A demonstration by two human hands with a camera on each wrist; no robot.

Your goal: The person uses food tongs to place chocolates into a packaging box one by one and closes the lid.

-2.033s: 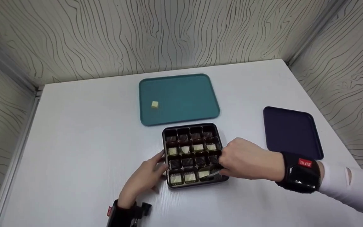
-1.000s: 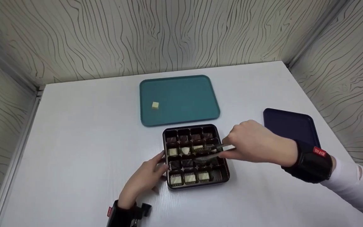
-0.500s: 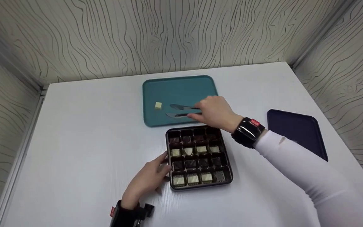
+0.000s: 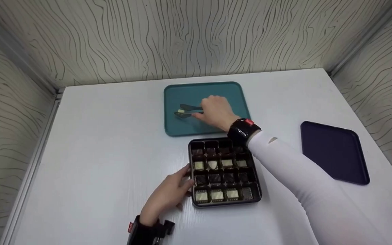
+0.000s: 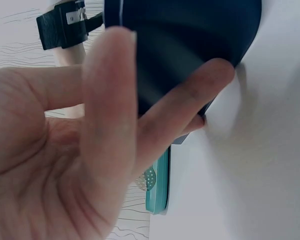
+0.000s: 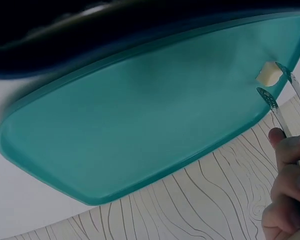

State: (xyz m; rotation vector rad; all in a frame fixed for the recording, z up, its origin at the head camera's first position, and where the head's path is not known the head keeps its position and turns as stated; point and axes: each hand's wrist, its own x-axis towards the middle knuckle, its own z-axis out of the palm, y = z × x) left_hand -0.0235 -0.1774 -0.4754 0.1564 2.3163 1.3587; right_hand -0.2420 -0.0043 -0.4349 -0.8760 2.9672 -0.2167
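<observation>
My right hand grips metal serving tongs over the teal tray. Between the spread, perforated tong tips is a pale cream cube; the right wrist view shows this cube close to one tip of the tongs, contact uncertain. My left hand rests its extended fingers against the left side of a black divided box. Rows of dark and cream-coloured chocolates alternate in the box. Its front right compartment shows a bare patterned floor. My right forearm hides part of the box's far right corner.
A dark navy tray lies on the right of the white table. Wood-patterned panels stand behind the table and at both sides. The box stands just in front of the teal tray.
My right hand went from the box's front right compartment to the teal tray with the tongs, whose tips moved left to around the cube. My left hand stays at the box.
</observation>
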